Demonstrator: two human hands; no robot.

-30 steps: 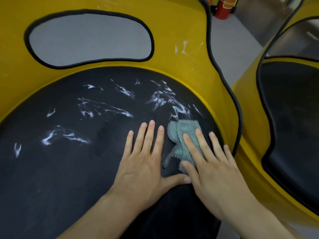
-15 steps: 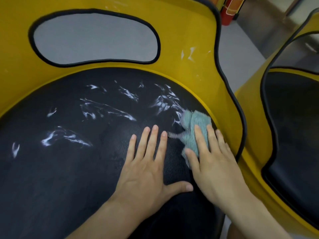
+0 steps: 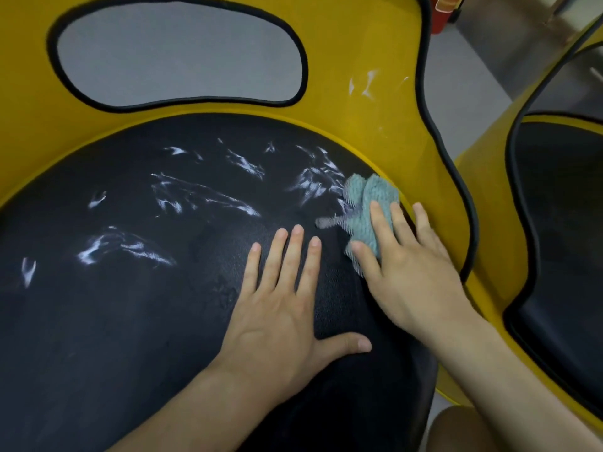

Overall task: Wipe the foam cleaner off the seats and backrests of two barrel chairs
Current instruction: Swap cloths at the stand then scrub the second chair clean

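A yellow barrel chair fills the view, with a round black seat [image 3: 130,321] streaked with white foam [image 3: 208,197]. Its yellow backrest [image 3: 352,53] has an oval cut-out and a few foam smears [image 3: 363,83] at the right. My right hand [image 3: 411,272] presses a teal cloth [image 3: 368,203] flat on the seat's far right edge, next to a foam patch. My left hand [image 3: 280,298] lies flat on the seat with fingers spread, holding nothing. A second yellow chair with a black seat [image 3: 561,223] stands at the right.
A gap of grey floor [image 3: 456,86] runs between the two chairs. A red object [image 3: 440,11] stands on the floor behind the first chair. Black trim edges each chair's rim.
My right hand has slid the teal cloth away from me along the seat's right edge, up to the foam patch. My left hand has stayed flat in place.
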